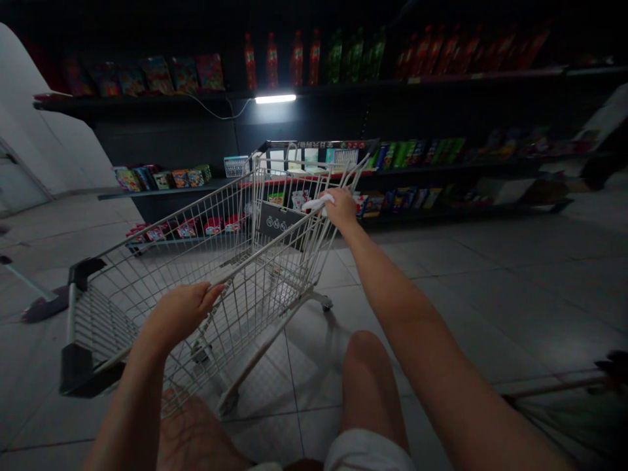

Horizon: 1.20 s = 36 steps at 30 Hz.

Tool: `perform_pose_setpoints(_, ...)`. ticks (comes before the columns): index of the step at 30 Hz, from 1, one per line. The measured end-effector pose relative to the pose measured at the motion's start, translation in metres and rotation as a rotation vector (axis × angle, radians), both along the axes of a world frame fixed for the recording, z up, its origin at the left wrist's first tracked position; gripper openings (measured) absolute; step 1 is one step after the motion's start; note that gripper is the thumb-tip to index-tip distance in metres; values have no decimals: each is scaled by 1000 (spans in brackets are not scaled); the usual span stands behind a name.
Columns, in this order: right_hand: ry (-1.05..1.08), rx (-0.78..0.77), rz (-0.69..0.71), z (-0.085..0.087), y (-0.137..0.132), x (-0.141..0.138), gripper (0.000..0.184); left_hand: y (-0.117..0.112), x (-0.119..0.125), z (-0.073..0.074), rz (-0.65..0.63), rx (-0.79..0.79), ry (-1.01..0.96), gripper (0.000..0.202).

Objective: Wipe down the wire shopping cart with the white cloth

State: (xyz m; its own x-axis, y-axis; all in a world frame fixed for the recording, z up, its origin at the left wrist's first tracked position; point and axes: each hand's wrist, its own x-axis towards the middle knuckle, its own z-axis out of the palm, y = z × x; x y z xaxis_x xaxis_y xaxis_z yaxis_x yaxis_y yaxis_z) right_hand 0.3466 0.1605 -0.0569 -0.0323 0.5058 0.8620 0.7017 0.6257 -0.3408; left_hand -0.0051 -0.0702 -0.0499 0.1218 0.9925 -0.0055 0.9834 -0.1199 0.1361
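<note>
The person's left hand (179,314) and right hand (341,208) are well apart on a wire shopping cart (235,261); the left hand curls over the near top rail of the basket, while the right hand closes on a white cloth (316,203) pressed against the far rail, just beside a black plastic flap (277,221) printed with small icons; the cart stands on grey floor tiles (490,294) directly ahead of the person, with one caster (324,302) showing beneath it; the person's bare knee (366,373) and white shorts (367,451) show below the arms; beyond the cart, dark shelves (343,84) carry colourful packets (184,73) and red and green bottles (297,59), under a strip light (275,99); a mop head (44,305) lies on the floor at the left; what looks like another cart's rail (554,389) sits dimly at the lower right.
</note>
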Motion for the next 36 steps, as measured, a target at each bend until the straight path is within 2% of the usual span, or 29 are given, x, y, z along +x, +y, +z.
perform_pose_setpoints(3,62,6,29,-22,-26,-45,20,-1,1,2,6,-3,19,53)
perform_pose_setpoints(5,112,86,104,-40,-54,-85,21,-1,2,3,0,-1,37,52)
perform_pose_setpoints(7,158,184,185,-61,-82,-124,25,-2,2,4,-22,5,51,51)
perform_pose_setpoints(10,236,223,189,-98,-113,-162,29,-2,0,5,-55,17,59,49)
perform_pose_setpoints(14,142,137,213,-167,-130,-170,26,-4,-6,5,-61,10,43,47)
perform_pose_setpoints(16,-10,50,320,-202,-137,-160,25,-5,-10,5,-63,-1,28,46)
perform_pose_setpoints(18,-100,-4,439,-222,-141,-141,26,-5,-14,4,-70,-14,8,46)
perform_pose_setpoints(19,-82,-10,453,-223,-141,-128,27,-6,-17,4,-72,-21,0,46)
perform_pose_setpoints(21,98,15,328,-205,-131,-97,28,-7,-22,4,-74,-32,-17,47)
perform_pose_setpoints(23,339,80,70,-167,-109,-65,32,-8,-27,5,-80,-45,-31,47)
perform_pose_setpoints(25,475,177,-123,-123,-81,-40,41,-10,-33,6,-83,-53,-41,48)
perform_pose_setpoints(27,483,230,-179,-90,-53,-29,52,-12,-39,6,-79,-59,-48,47)
perform_pose_setpoints(29,423,216,-128,-80,-33,-36,61,-14,-46,5,-67,-67,-56,45)
perform_pose_setpoints(30,391,195,-92,-85,-28,-45,63,-15,-49,5,-58,-73,-58,44)
perform_pose_setpoints(32,350,144,-52,-110,-27,-68,63,-16,-57,4,-35,-81,-59,43)
perform_pose_setpoints(36,304,-5,-63,-194,-55,-109,57,-17,-70,5,-1,-94,-75,44)
